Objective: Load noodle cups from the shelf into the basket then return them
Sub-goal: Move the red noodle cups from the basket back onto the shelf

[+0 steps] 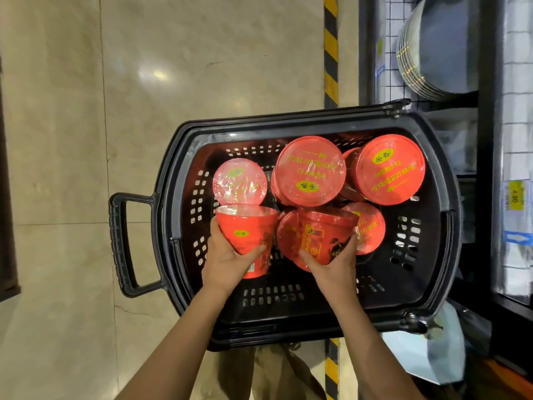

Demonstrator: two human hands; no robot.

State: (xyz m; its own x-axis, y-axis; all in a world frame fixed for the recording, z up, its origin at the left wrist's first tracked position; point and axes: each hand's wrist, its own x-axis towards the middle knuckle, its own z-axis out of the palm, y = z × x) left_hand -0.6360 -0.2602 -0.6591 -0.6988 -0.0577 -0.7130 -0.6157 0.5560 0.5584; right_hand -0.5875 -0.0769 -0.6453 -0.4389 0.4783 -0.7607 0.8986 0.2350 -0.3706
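A black plastic basket (pixel 441 197) stands on the floor and holds several red noodle cups with yellow labels. My left hand (pixel 227 261) grips one red cup (pixel 245 232) by its tapered base, above the basket's left side. My right hand (pixel 331 261) holds a second red cup (pixel 320 235) tilted on its side, just right of the first. Behind them lie a cup with a shiny lid (pixel 240 181), a large lid-up cup (pixel 310 170), another on its side (pixel 389 168) and one partly hidden (pixel 370 226).
The basket's long handle (pixel 122 243) sticks out to the left over beige floor tiles. A yellow-black hazard strip (pixel 330 50) runs along the floor. A dark shelf (pixel 490 157) with stacked grey plates (pixel 432 44) and price tags borders the right side.
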